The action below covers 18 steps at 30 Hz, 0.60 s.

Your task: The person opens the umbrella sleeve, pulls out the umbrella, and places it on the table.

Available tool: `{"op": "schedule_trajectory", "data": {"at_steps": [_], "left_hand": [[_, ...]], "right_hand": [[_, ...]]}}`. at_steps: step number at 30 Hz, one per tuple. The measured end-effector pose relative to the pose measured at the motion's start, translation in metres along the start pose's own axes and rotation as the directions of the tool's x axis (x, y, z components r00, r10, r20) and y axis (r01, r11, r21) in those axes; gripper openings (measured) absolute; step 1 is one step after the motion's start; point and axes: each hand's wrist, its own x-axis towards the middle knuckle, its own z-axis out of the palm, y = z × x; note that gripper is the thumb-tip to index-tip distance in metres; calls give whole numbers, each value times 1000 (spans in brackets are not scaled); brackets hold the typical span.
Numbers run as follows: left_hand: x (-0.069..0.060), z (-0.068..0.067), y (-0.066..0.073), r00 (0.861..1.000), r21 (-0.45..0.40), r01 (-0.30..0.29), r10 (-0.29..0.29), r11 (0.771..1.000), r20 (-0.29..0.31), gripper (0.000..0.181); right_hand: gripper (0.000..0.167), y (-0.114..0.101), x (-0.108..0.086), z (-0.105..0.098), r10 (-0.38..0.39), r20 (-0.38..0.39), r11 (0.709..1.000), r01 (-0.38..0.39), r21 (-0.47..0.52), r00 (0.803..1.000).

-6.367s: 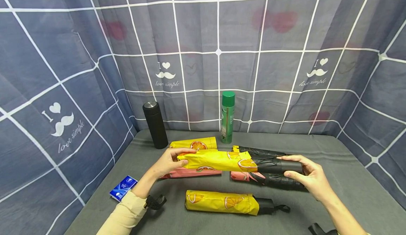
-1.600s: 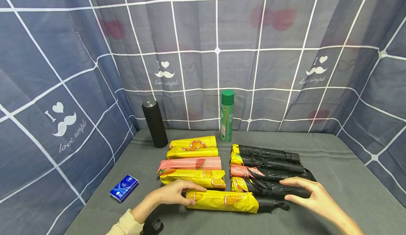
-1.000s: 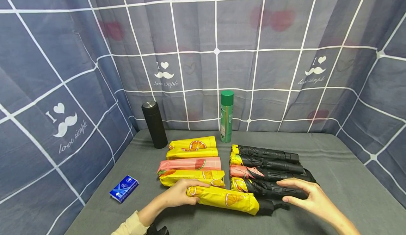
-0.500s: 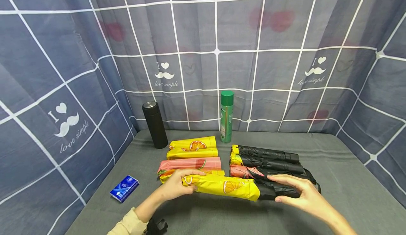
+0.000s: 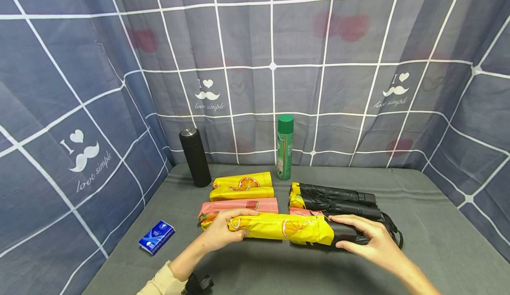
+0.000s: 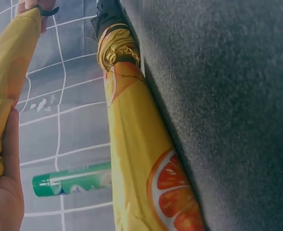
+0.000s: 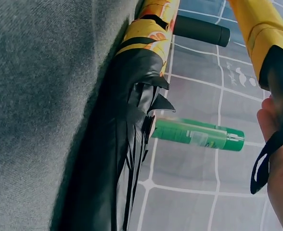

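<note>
A folded umbrella in a yellow orange-slice sleeve (image 5: 279,226) is held level above the table by both hands. My left hand (image 5: 225,233) grips the sleeve's left end, and my right hand (image 5: 370,237) holds the black handle end on the right. In the right wrist view, the black handle (image 7: 281,86) with its wrist strap (image 7: 262,168) lies in the fingers. Behind it on the left lie yellow sleeves (image 5: 243,193) and a pink sleeve (image 5: 239,205). On the right lie several black folded umbrellas (image 5: 338,205). The held umbrella partly hides the nearest sleeve and umbrella.
A black thermos flask (image 5: 195,158) and a green spray can (image 5: 284,147) stand at the back, near the grid-patterned curtain (image 5: 247,87). A blue tissue pack (image 5: 156,237) lies at the left on the grey table cloth (image 5: 131,268).
An umbrella was parted from its sleeve, and both were laid in the rows. The left hand then lifted the front sleeved umbrella off the table, and the right hand took its handle end.
</note>
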Motion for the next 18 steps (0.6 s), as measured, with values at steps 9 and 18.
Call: {"op": "schedule_trajectory", "data": {"at_steps": [9,18], "left_hand": [[0,0,0,1000,-31,-21,21,999,9,47],[-2,-8,-21,1000,-62,3,-1,998,31,49]], "right_hand": [[44,-16,14,4,-78,-47,995,75,-68,996],[39,-26,23,0,-106,-99,994,105,-17,989]]}}
